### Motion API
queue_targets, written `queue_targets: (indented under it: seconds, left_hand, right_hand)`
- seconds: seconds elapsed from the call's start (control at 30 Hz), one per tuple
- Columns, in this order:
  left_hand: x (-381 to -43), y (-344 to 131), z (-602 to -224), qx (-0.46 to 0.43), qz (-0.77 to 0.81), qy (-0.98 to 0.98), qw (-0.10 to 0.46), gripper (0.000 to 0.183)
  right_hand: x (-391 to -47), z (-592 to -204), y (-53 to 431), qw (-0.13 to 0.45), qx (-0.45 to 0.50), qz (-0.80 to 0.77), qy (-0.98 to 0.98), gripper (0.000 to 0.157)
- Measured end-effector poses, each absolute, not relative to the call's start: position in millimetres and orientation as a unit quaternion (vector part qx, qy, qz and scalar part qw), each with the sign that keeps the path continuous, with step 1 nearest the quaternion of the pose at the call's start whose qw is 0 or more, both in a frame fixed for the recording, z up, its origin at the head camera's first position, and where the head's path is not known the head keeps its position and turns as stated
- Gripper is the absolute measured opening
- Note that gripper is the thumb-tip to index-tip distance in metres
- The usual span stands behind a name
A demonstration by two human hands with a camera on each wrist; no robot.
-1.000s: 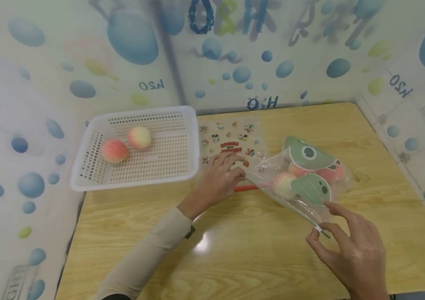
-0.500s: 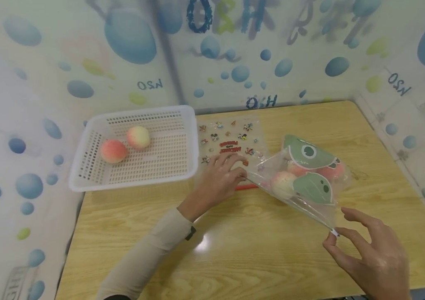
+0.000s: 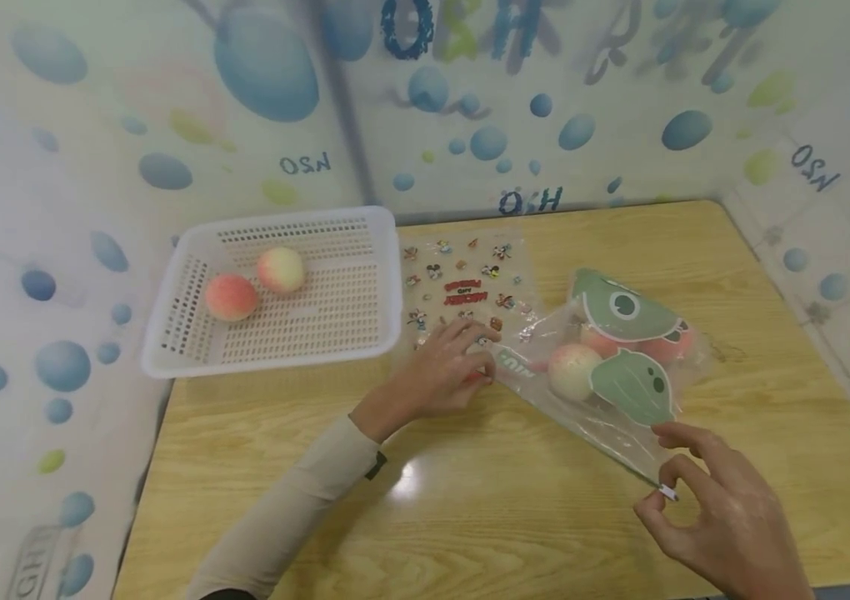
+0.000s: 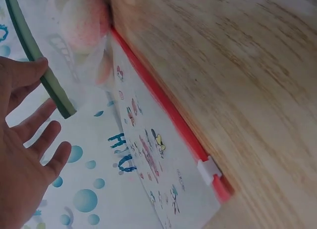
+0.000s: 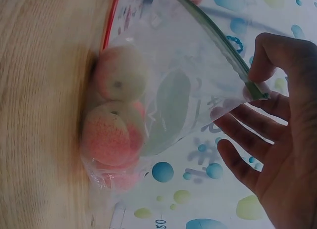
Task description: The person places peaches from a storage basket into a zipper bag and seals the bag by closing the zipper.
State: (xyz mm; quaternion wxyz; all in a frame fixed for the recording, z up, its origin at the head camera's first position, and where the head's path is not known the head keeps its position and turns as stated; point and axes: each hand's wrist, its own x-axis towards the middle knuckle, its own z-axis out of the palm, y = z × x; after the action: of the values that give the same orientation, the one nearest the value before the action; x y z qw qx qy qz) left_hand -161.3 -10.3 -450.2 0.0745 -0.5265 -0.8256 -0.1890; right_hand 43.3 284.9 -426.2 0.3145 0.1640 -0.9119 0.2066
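A clear zip bag (image 3: 631,383) with green cartoon print holds several peaches (image 5: 113,132) and lies on the table with its mouth edge raised. My left hand (image 3: 443,371) pinches one end of its green zip strip (image 4: 60,101) between thumb and index finger, other fingers loosely spread. My right hand (image 3: 728,508) pinches the opposite end of the strip, where a white slider (image 3: 668,492) sits at the fingertips. Beneath and behind the left hand lies a flat clear bag (image 3: 462,267) with small cartoon figures and a red zip edge (image 4: 166,108).
At the back left stands a white perforated basket (image 3: 275,363) with two peaches, a redder one (image 3: 232,297) and a paler one (image 3: 282,270). Walls with blue bubble print border the wooden table (image 3: 470,517) at the back and sides.
The right hand has moved right and toward me, and the white slider now sits at the strip's end. The bag's mouth has tilted, showing print near the left hand, which stays roughly in place.
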Motion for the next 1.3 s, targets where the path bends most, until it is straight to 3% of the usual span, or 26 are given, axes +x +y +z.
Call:
queue_targets:
  seconds: [0.2,0.4,0.57,0.67,0.8,0.9,1.07,1.2,1.3]
  left_hand:
    - [-158.5,-15.6,-456.1,-0.547,-0.161,-0.821,0.029,0.004]
    - [-152.0,-19.4,-466.2,-0.557,-0.160,-0.815,-0.010,0.005]
    - [-149.3,-26.3,-468.0,-0.526,-0.197,-0.827,-0.028,0.034]
    - [-152.5,-30.2,-466.2,-0.512,-0.189,-0.838,-0.013,0.043]
    - [-160.7,-33.4,-465.4,-0.500,-0.113,-0.858,0.039,0.046]
    - [-164.7,-37.7,-467.0,-0.475,-0.052,-0.877,0.051,0.057]
    - [-163.1,-50.3,-473.7,-0.452,0.002,-0.891,0.032,0.063]
    - [-160.7,-56.7,-479.0,-0.459,-0.006,-0.887,0.044,0.048]
    - [-160.7,-58.6,-482.4,-0.459,-0.004,-0.887,0.045,0.042]
  right_hand:
    - [45.6,-432.0,284.0,0.234,0.166,0.192,-0.938,0.010]
    - [43.9,-441.0,281.5,0.145,0.158,0.192,-0.958,0.022]
    - [32.9,-433.0,274.5,0.028,0.071,0.204,-0.976,0.020]
    - [22.3,-419.8,269.8,0.061,0.075,0.194,-0.976,0.015]
    - [1.9,-396.0,261.2,0.200,0.156,0.155,-0.955,0.037]
    - [-18.6,-384.6,252.3,0.252,0.191,0.118,-0.941,0.056]
    - [-42.9,-403.7,241.2,0.240,0.209,0.036,-0.947,0.068]
    - [-43.8,-435.0,235.2,0.189,0.201,-0.014,-0.961,0.057]
    - [-39.8,-452.4,229.1,0.163,0.183,-0.036,-0.969,0.067]
